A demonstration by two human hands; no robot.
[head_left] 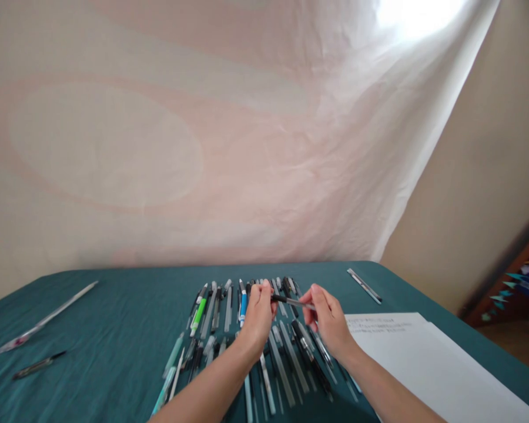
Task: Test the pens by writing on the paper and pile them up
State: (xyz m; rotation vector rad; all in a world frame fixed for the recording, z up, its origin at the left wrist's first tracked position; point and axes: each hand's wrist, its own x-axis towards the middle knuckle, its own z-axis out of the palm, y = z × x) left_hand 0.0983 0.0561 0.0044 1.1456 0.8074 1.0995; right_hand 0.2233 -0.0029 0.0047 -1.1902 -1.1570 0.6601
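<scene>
Between my two hands, a slim pen (292, 302) with a dark end and a clear barrel is held level above the rows of pens. My left hand (258, 311) is closed around its dark end. The fingers of my right hand (326, 317) pinch the clear barrel at the other end. Under and around both hands lie several pens in two rough rows, among them a green pen (198, 316), a blue and white pen (243, 302) and a dark pen (311, 355). My forearms and hands hide some of them.
White paper sheets (423, 364) with handwriting lie on the right of the green-covered table (114, 376). A packaged slim item (364, 286) is behind them. At the left are a long pale stick-like item (53, 317) and a dark pen (39, 365). A pale cloth (203, 147) hangs behind.
</scene>
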